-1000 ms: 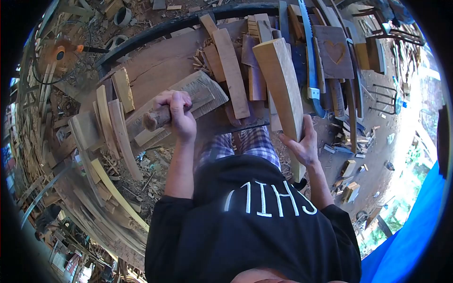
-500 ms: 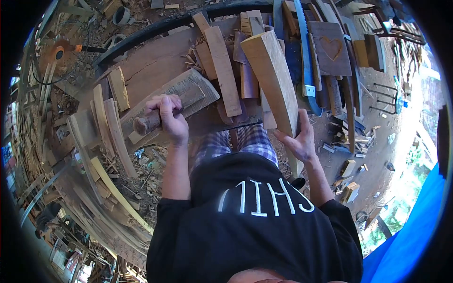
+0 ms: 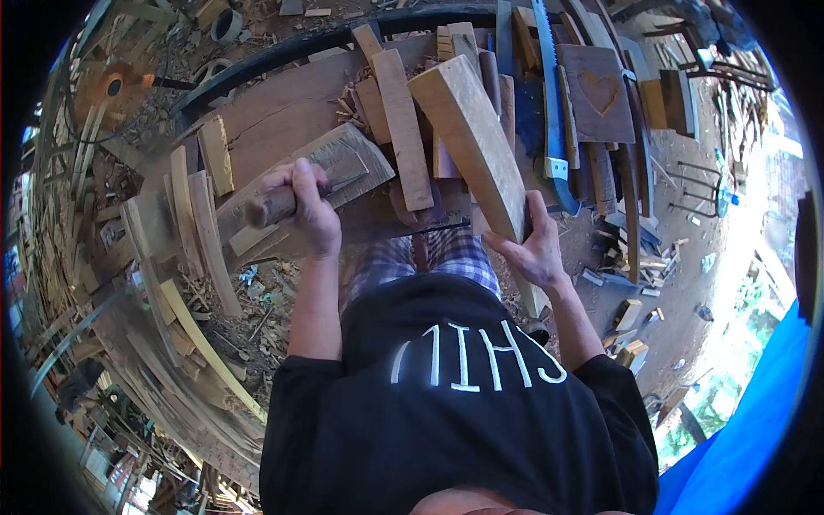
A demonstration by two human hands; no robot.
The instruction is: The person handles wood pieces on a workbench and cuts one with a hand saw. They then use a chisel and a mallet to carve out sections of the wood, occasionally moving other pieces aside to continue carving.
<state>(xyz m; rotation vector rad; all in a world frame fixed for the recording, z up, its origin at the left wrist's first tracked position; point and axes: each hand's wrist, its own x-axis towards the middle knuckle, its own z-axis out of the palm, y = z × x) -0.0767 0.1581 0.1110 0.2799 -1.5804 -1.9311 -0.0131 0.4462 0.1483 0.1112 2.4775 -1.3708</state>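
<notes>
A: What is nearest the camera?

B: A black cotton shirt with white letters (image 3: 463,412), then purple checked cloth over the knees (image 3: 455,253).

A: And the hands?

B: The left hand (image 3: 305,210) is clenched around a round, dark brown wooden handle (image 3: 268,206) with a blunt, worn end. What the handle carries past the fist I cannot tell.

A: The right one?

B: The right hand (image 3: 534,251) grasps the lower end of a long, pale, smooth-sawn rectangular timber block (image 3: 472,142), fingers wrapped round its edge. The block slants up and to the left above the knees, over the clutter.

A: What is beyond?

B: A broad, cracked reddish wooden slab bench (image 3: 275,112) strewn with rough offcuts, a blue-bladed toothed handsaw (image 3: 549,112), and just beside it a dark square board with a carved heart (image 3: 598,93).
</notes>
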